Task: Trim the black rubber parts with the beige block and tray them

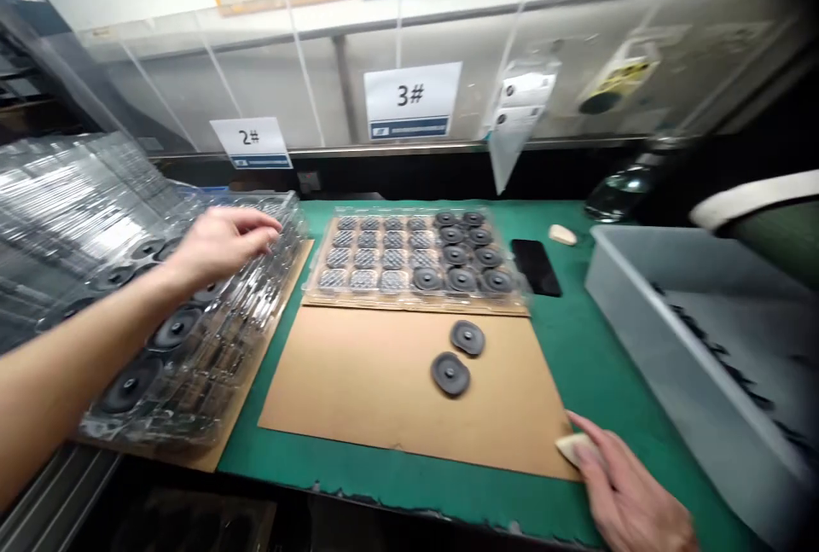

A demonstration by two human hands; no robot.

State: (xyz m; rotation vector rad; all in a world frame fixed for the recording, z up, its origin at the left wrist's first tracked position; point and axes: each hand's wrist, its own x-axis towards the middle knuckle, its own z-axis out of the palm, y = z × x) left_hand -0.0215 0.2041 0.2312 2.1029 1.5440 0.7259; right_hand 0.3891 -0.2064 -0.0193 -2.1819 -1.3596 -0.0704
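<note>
My left hand [221, 245] hovers over the clear plastic trays [256, 313] on the left, thumb and fingertips close together; whatever may be between them is hidden. Dark grey rounded discs [176, 328] with a small centre knob sit in those trays. My right hand [630, 484] pinches a cream-coloured wedge-like piece [569, 447] at the near right corner of a brown cardboard sheet [358, 390]. Two loose grey discs, one [467, 337] slightly behind the other [450, 374], lie on the cardboard. Behind them, a clear compartment tray [363, 281] has discs filling its right side.
A grey bin [671, 364] with dark parts inside stands at the right. Beside the compartment tray lies a black phone [536, 267], and a second cream piece [563, 235] is farther back. A clear bottle [618, 194] stands behind. Signs [413, 100] hang along the back.
</note>
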